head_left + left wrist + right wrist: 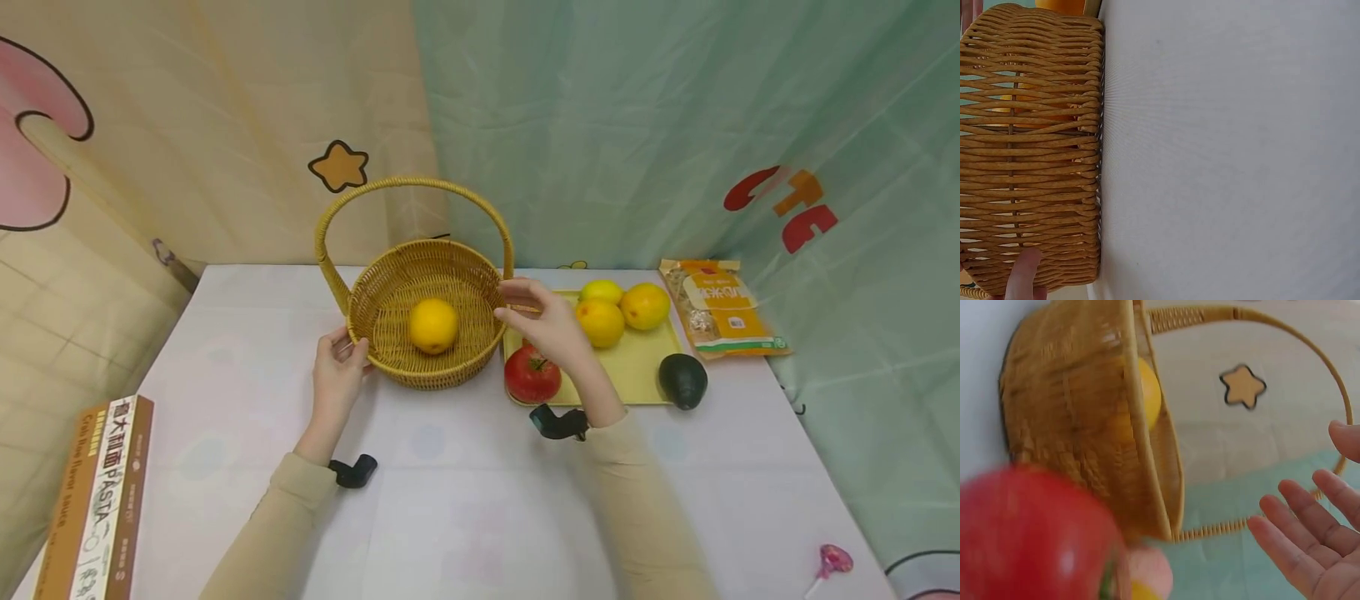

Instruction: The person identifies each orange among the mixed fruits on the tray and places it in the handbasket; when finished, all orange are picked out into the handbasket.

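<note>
A round wicker basket with a tall arched handle stands on the table, and one orange lies inside it. My left hand grips the basket's left side, thumb at the rim; in the left wrist view a finger lies against the woven wall. Over on the right, my right hand is by the basket's rim, above the tray's left end. Its fingers are spread and hold nothing in the right wrist view, near the handle. Below that hand sits a red tomato, large and blurred in the right wrist view.
A yellow tray holds the tomato, two oranges and a lemon. An avocado lies at its right edge, beside a food packet. A pasta box stands front left; a wrapped lollipop lies front right.
</note>
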Available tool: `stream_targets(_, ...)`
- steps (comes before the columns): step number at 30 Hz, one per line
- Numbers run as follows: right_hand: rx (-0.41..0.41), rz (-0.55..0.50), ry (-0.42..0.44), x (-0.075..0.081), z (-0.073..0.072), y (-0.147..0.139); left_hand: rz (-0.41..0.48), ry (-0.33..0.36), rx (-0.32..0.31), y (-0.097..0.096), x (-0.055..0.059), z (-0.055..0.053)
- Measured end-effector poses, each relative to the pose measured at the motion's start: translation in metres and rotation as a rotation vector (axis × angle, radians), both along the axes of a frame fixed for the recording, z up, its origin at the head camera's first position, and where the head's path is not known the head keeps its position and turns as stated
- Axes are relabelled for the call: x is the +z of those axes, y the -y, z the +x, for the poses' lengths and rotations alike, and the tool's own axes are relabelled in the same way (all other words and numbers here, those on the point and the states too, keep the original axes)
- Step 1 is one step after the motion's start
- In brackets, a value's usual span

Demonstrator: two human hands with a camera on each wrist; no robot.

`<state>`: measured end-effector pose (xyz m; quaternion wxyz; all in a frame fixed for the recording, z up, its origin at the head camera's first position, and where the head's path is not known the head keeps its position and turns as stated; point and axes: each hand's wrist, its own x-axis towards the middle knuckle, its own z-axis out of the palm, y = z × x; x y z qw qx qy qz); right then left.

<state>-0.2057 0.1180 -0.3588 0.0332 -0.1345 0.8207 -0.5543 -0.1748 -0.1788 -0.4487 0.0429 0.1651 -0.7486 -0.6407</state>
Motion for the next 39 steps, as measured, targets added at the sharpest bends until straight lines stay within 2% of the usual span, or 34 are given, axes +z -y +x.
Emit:
stream_targets(9, -0.209, 0.02, 0.009, -0.01, 0.004, -0.08, -0.012, -0.012, -0.006, 0.0, 0.003, 0.002)
stream_targets(17, -0.347, 0.098, 0.006, -0.017, 0.005, -0.122, -0.002, -0.033, -0.006, -0.001, 0.003, 0.004)
stream_targets(23, -0.381, 0.104, 0.005, -0.025, 0.003, -0.138, -0.008, -0.033, -0.009, -0.001, 0.003, 0.004)
stream_targets(31, -0.393, 0.138, 0.01, -0.032, 0.0, -0.145, -0.023, -0.017, -0.01, -0.001, 0.003, 0.003)
stream_targets(39, -0.309, 0.212, 0.044, -0.051, -0.01, -0.148, -0.034, -0.009, -0.013, -0.001, 0.004, 0.003)
